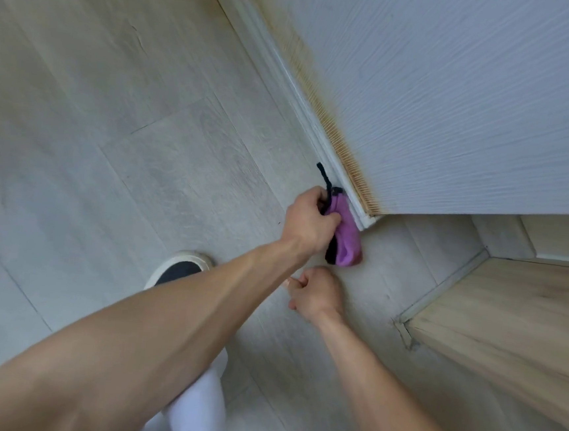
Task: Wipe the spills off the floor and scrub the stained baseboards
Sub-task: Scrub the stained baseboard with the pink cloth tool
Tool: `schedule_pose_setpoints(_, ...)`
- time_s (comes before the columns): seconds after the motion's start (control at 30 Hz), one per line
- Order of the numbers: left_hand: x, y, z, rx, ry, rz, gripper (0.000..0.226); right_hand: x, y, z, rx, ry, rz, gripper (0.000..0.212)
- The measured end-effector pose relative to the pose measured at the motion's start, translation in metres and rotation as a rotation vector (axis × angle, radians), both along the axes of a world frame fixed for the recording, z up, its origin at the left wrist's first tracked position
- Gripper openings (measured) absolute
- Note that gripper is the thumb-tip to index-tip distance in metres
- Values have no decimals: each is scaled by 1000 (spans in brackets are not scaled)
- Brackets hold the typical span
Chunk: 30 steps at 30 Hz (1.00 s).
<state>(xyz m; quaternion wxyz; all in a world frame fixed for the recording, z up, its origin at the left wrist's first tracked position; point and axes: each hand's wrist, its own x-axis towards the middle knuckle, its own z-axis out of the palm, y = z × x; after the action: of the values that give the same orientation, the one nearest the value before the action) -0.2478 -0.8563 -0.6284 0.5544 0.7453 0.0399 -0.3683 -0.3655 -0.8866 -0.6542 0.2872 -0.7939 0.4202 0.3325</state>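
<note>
Most of the scrubbing is still lying ahead, judging by the brown-orange stain (308, 80) running along the wall just above the baseboard (288, 74), from the upper middle of the frame down to the centre right. One purple cloth (346, 236) with dark trim is pressing against the baseboard's lower end, right of centre, its bottom edge touching the pale floor (111, 131). The left hand (307, 219) is gripping the cloth, fingers curled round its bunched top. The right hand (317, 295) is hovering just below it with fingers curled, holding nothing that is showing. No spills are showing on the floor, so that part is looking finished or out of view. A shoe (182, 268) is standing at lower centre left.
</note>
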Motion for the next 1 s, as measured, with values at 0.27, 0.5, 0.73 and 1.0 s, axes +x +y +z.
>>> schedule_pose_setpoints(0.27,41,4,-5,25,38,264,16,-1,-1,0,9,-3,-29,42)
schedule_pose_setpoints(0.5,43,4,-12,53,57,323,20,-1,0,-2,9,8,-31,38)
schedule_pose_setpoints(0.73,10,5,-15,114,73,-79,18,1,0,-1,31,-6,-62,38)
schedule_pose_setpoints(1.0,1,13,-19,59,115,-53,17,1,1,3,37,-20,-70,39)
